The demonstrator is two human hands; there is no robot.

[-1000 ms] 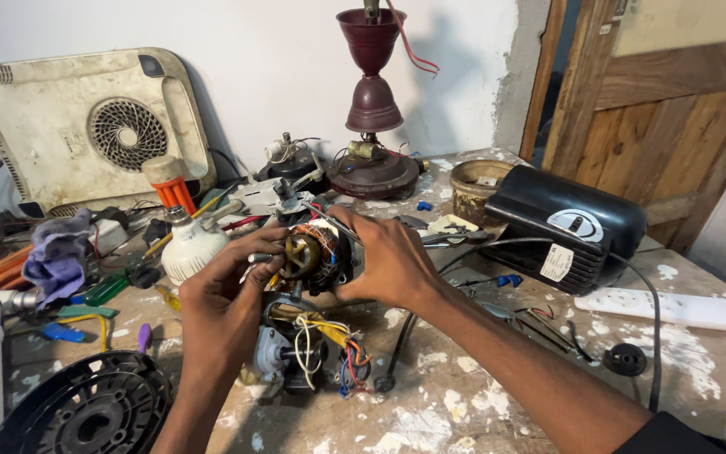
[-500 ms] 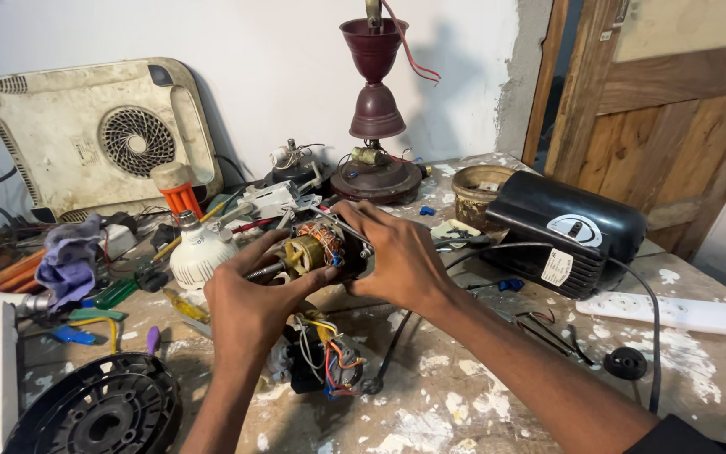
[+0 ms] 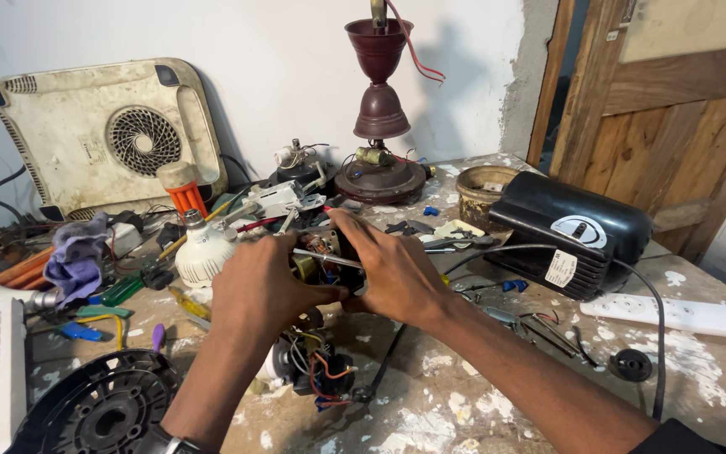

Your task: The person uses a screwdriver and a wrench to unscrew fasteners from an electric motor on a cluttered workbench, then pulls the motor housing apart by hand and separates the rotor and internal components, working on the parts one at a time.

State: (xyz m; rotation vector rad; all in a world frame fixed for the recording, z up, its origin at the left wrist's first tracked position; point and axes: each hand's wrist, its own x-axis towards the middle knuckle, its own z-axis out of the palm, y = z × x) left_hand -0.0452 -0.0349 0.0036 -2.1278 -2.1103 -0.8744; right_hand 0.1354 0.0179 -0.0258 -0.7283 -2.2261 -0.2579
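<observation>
Left hand: our left hand [image 3: 266, 282] wraps the near-left side of the small electric motor with copper windings and a bare metal shaft [image 3: 323, 259], fingers curled closed around its body.
Right hand: our right hand [image 3: 392, 273] clasps the same motor from the right, thumb and fingers closed over its top and far edge.
Motor, place: we hold it raised above the middle of the paint-spattered wooden workbench [image 3: 464, 395], just over the bundle of red, yellow and black wires [image 3: 317, 374] that hangs from it to the bench.
Handling, our judgement: we do best with both palms steady and the thin shaft kept free of our fingers; the trailing wires look easy to snag, so we turn the motor gently and leave them slack.
Container, far right: a round brownish tin [image 3: 482, 193] stands open beside the black rounded motor housing [image 3: 573, 240]; we cannot tell what lies inside it.
Container, near left: a black round ribbed plastic cover [image 3: 98, 408] lies open-side up, holding nothing that we can see.
Nearby: a white bulb [image 3: 203, 252] lies just left of our hands.
</observation>
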